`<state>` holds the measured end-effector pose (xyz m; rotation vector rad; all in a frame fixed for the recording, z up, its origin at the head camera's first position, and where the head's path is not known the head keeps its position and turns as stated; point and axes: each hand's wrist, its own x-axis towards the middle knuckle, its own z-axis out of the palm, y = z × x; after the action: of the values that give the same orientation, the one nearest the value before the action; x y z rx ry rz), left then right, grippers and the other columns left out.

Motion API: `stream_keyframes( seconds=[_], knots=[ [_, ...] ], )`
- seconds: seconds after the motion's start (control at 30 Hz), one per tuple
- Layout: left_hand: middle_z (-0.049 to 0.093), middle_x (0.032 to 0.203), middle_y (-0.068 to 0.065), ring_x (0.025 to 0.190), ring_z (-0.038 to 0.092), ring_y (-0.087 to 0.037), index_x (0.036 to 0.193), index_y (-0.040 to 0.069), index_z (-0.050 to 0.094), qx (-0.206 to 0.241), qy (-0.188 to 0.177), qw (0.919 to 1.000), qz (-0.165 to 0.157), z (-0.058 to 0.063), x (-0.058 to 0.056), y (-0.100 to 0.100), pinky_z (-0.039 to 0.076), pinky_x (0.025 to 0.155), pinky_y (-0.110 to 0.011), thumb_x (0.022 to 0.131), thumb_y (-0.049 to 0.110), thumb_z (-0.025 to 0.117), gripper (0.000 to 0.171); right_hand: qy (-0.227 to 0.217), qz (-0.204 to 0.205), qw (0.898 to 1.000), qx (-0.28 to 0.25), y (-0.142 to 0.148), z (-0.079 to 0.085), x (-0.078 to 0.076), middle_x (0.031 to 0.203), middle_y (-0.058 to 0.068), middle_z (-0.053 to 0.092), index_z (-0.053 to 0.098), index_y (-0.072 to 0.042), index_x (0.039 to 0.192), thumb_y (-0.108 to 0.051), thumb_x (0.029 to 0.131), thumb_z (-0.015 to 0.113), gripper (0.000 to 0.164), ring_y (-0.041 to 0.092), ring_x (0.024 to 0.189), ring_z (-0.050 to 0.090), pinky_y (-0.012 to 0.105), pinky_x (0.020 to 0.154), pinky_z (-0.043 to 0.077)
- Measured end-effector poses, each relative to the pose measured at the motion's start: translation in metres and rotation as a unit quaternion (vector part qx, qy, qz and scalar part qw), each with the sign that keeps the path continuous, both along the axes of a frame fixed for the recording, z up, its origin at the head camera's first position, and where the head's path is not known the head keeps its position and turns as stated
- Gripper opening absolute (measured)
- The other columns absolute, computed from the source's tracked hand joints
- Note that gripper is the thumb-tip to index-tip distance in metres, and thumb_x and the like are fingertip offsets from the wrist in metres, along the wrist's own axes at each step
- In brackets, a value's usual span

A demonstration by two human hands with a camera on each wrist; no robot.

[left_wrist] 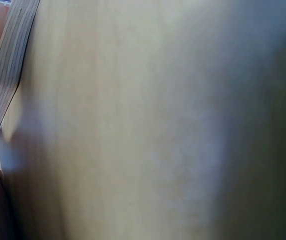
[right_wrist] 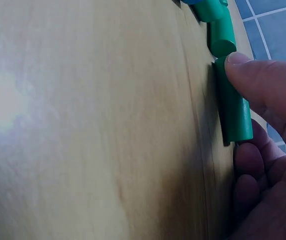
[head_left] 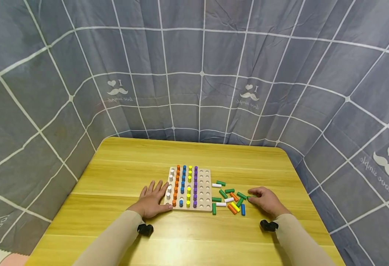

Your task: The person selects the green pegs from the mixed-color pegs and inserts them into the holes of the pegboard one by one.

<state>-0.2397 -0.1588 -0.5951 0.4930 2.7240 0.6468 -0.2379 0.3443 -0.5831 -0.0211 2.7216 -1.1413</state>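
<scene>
A wooden pegboard [head_left: 204, 190] has columns of white, orange, blue, yellow and purple pegs standing in it; holes show bare in its two right columns. My left hand [head_left: 152, 201] lies with fingers spread at its left edge, the thumb by the front-left corner. In the left wrist view only the board's layered edge [left_wrist: 8, 70] and bits of the hand show. My right hand [head_left: 266, 201] pinches a green peg [right_wrist: 236, 110] lying on the table, thumb on its upper side; in the right wrist view its far end meets another green peg [right_wrist: 222, 37].
Loose pegs lie between the board and my right hand: several green ones, white pegs [head_left: 221, 204], orange pegs [head_left: 232, 209], a yellow peg [head_left: 235, 207] and a blue peg [head_left: 243, 210]. The wooden table [head_left: 187, 236] has a grey checked curtain [head_left: 181, 88] behind and beside it.
</scene>
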Motion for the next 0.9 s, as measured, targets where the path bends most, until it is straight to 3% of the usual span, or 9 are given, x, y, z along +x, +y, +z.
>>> stream_keyframes(
  seconds=[0.3, 0.6, 0.8, 0.9],
  knots=[
    [0.008, 0.177, -0.021, 0.162, -0.005, -0.050, 0.171, 0.019, 0.015, 0.019, 0.003, 0.9998, -0.004, 0.007, 0.005, 0.000, -0.007, 0.126, -0.070, 0.093, 0.077, 0.056, 0.106, 0.011, 0.002, 1.000, 0.022, 0.001, 0.001, 0.001, 0.118, 0.014, 0.070, 0.078, -0.005, 0.114, -0.013, 0.094, 0.078, 0.021, 0.025, 0.104, 0.067, 0.038, 0.090, 0.056],
    [0.005, 0.178, -0.018, 0.163, -0.008, -0.047, 0.172, 0.022, 0.012, 0.009, -0.004, 1.0000, 0.002, 0.006, 0.004, 0.001, -0.007, 0.127, -0.068, 0.093, 0.075, 0.058, 0.105, 0.007, -0.001, 0.999, 0.034, 0.005, 0.002, 0.003, 0.119, 0.011, 0.071, 0.077, -0.007, 0.113, -0.013, 0.097, 0.075, 0.017, 0.026, 0.108, 0.067, 0.046, 0.096, 0.055],
    [0.008, 0.177, -0.020, 0.163, -0.005, -0.049, 0.171, 0.020, 0.014, 0.008, -0.009, 0.9999, -0.002, 0.011, 0.005, 0.001, -0.006, 0.127, -0.069, 0.094, 0.075, 0.058, 0.104, -0.013, -0.019, 1.000, 0.019, 0.005, 0.010, 0.003, 0.117, 0.009, 0.074, 0.075, -0.009, 0.116, -0.017, 0.100, 0.071, 0.018, 0.024, 0.107, 0.065, 0.043, 0.095, 0.052],
    [0.008, 0.177, -0.022, 0.162, -0.005, -0.050, 0.171, 0.019, 0.016, 0.017, -0.010, 0.9998, -0.005, 0.016, 0.006, 0.001, -0.007, 0.127, -0.070, 0.094, 0.074, 0.059, 0.104, -0.019, -0.032, 0.999, 0.006, 0.003, 0.014, 0.000, 0.116, 0.008, 0.073, 0.074, -0.010, 0.117, -0.019, 0.102, 0.069, 0.018, 0.023, 0.100, 0.062, 0.038, 0.087, 0.050]
  ],
)
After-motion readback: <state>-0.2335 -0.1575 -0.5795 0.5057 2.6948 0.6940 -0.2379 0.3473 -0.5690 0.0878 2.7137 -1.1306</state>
